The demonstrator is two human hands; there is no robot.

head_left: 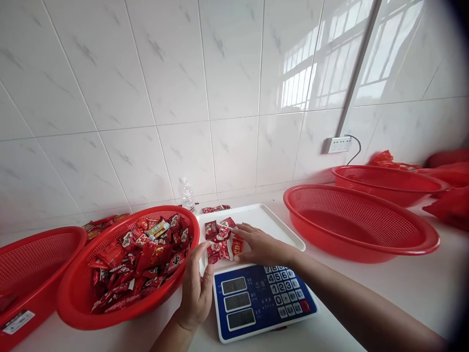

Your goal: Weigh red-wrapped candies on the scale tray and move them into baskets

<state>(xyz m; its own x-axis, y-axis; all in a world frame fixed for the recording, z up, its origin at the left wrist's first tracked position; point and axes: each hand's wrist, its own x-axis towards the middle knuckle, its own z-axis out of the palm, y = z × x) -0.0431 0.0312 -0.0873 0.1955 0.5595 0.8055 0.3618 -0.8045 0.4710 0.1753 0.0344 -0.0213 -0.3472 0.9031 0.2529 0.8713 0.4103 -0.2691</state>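
A small pile of red candy packets [222, 240] lies on the left part of the white tray [273, 226] of a weighing scale. My right hand [261, 246] reaches over the pile from the right, its fingers stretched out and touching or just above the packets. On the pile's left, my left hand [196, 285] is upright with thumb and fingers apart, holding nothing. It is between the scale and a red basket [78, 318] full of mixed wrapped candies [142, 259]. Nearest me is the scale's blue keypad panel [262, 299].
Two red baskets, one in front [361, 249] and one behind [388, 188], stand on the right. Another red basket [40, 249] is at the far left. A clear plastic bottle [186, 194] stands by the tiled wall, which has a power socket [339, 144]. Red bags [452, 208] lie far right.
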